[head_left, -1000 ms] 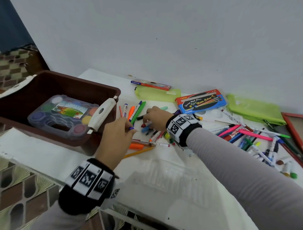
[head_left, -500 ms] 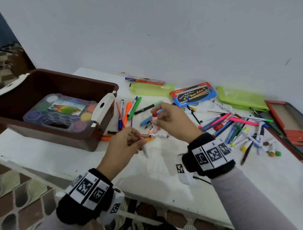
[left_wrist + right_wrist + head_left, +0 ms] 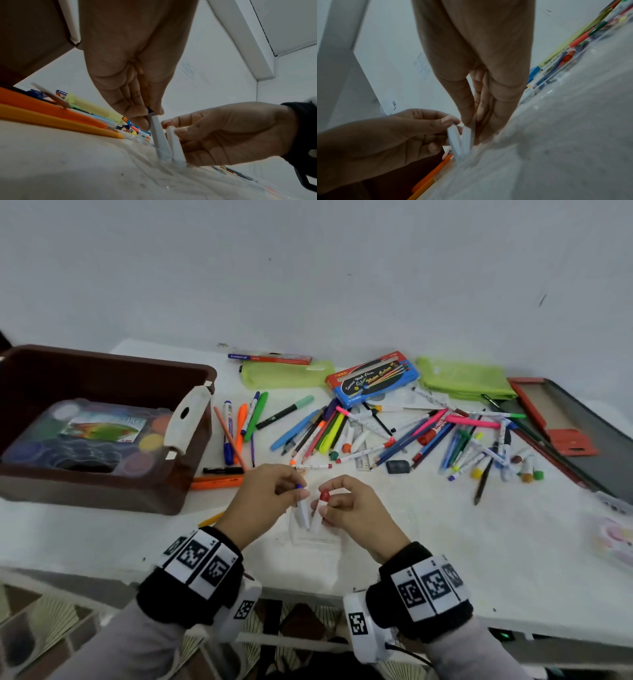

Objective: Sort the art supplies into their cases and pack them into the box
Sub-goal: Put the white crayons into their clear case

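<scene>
Both hands lowered: left hand (image 3: 260,501) pinches blue-capped marker (image 3: 302,508), right hand (image 3: 356,511) red-capped marker (image 3: 317,517), tips touching.

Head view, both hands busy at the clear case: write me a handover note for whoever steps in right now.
Left hand: pinches the blue-capped marker, tip down in the clear case.
Right hand: pinches the red-capped marker beside it, also tip down.
Done: paint set lies in the brown box.
Left: seat both markers; sort the loose pens and pencils on the table into cases; the green pouches and watercolour box are not yet packed.
</scene>
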